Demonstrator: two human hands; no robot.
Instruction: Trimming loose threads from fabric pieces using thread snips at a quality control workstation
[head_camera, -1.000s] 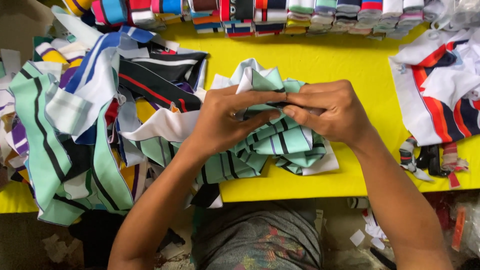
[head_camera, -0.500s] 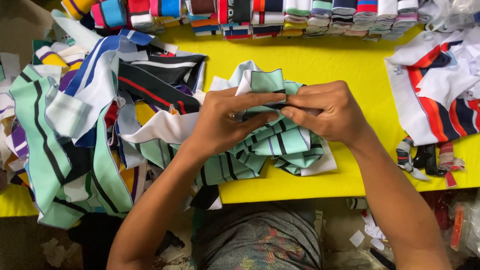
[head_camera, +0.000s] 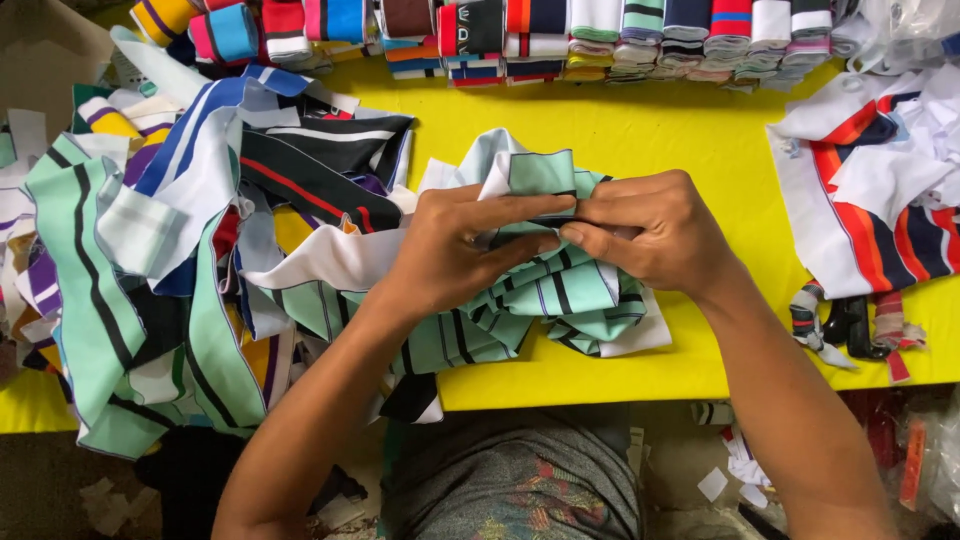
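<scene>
The mint-green striped collar strip (head_camera: 545, 175) sat at the middle of the yellow table (head_camera: 680, 140), on top of a bundle of matching mint-green strips (head_camera: 560, 300) with dark stripes. I saw it pinched from both sides: my left hand (head_camera: 455, 250) gripped it from the left, fingers laid across its lower edge with the thumb underneath, and my right hand (head_camera: 655, 235) gripped it from the right, fingertips meeting the left ones at the fold. Both hands were closed on the strip, with its upper corner standing up just above the knuckles. The rest of the bundle spread out below and to the right of my hands, reaching nearly to the table's near edge. To the left lay a loose heap of mixed striped knit strips (head_camera: 150, 260) in mint, blue, white, black and purple, spilling over the table's edge. Along the far edge ran a row of folded collar stacks (head_camera: 600, 30) in many colours. At the right, well apart from my hands, lay white pieces with red and navy bands (head_camera: 880, 200)
</scene>
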